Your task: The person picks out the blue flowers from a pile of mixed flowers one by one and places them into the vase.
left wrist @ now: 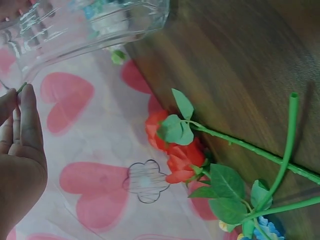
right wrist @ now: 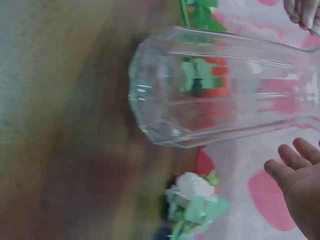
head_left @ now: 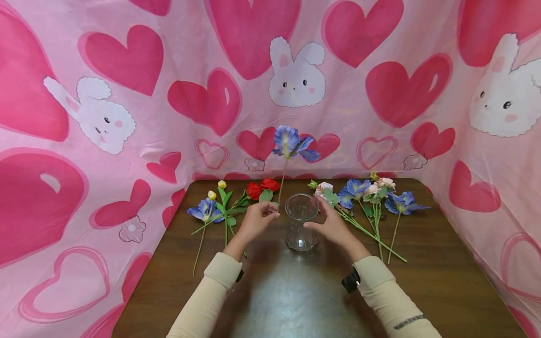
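My left hand (head_left: 258, 219) pinches the lower stem of a blue iris (head_left: 288, 143), which stands upright with its bloom high. In the left wrist view, thumb and fingertips meet around the green stem end (left wrist: 22, 88). A clear glass vase (head_left: 302, 234) stands upright on the table just right of that hand, its rim level with the fingers. My right hand (head_left: 334, 230) is on the vase's other side, thumb and fingers spread. In the right wrist view, a gap shows between those fingers (right wrist: 287, 165) and the glass wall (right wrist: 225, 90).
On the wooden table (head_left: 274, 300), red roses (head_left: 262, 188), yellow buds (head_left: 212, 195) and another blue iris (head_left: 206, 210) lie at left. Pale pink roses (head_left: 324, 188) and blue irises (head_left: 354, 191) lie at right. A pink heart-print cloth (head_left: 203, 42) hangs behind.
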Demonstrator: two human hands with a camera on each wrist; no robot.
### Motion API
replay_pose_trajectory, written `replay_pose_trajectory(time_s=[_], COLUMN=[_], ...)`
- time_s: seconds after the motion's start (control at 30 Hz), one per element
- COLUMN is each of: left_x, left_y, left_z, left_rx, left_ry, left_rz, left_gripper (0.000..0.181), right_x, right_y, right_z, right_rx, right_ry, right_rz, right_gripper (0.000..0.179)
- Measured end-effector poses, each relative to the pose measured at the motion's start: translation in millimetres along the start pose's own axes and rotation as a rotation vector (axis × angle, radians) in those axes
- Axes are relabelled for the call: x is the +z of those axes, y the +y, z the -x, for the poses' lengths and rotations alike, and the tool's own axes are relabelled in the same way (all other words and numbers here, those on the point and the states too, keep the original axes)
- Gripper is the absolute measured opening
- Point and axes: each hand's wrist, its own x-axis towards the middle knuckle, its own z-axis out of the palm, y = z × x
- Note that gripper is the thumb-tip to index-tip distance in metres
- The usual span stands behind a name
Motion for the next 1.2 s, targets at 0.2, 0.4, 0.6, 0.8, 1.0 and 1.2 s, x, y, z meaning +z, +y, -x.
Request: replay_pose_trajectory(time_s=[0.2,0.4,0.6,0.8,1.0,1.2], left_x=[0.9,3.8,7.5,11.9,15.6,17.4], left_y=[6.7,13.8,20.4,24.0,28.5,29.9], left_z=[-0.9,-1.2,-0.5,-0.2,1.3,2.3], left_rx=[0.052,0.102,0.13,0.149,0.153,0.163], left_ry=[0.008,0.001,-0.01,-0.015,-0.015,-0.012], left_rz=[-0.02,-0.021,-0.006,-0.004,0.005,-0.002], left_gripper=[0.012,0.012,0.011,0.012,0.012,0.012], right_x=[-9.1,-14.2,-13.0,-9.9,-9.4,-9.8], right_y=[-35.2,-91.6,-117.7,-131.4,-139.7,-121.7], right_z=[-9.6,-13.1,-20.3,-29.1,-34.4,-46.2], right_rx=[-0.067,-0.178,-0.199,-0.217,-0.219,-0.162], right_ry=[0.041,0.094,0.141,0.259,0.356,0.367], right_rz=[-0.021,-0.051,-0.132,-0.179,-0.196,-0.278], right_gripper=[0.081,0.062,0.049,0.037,0.03,0.029])
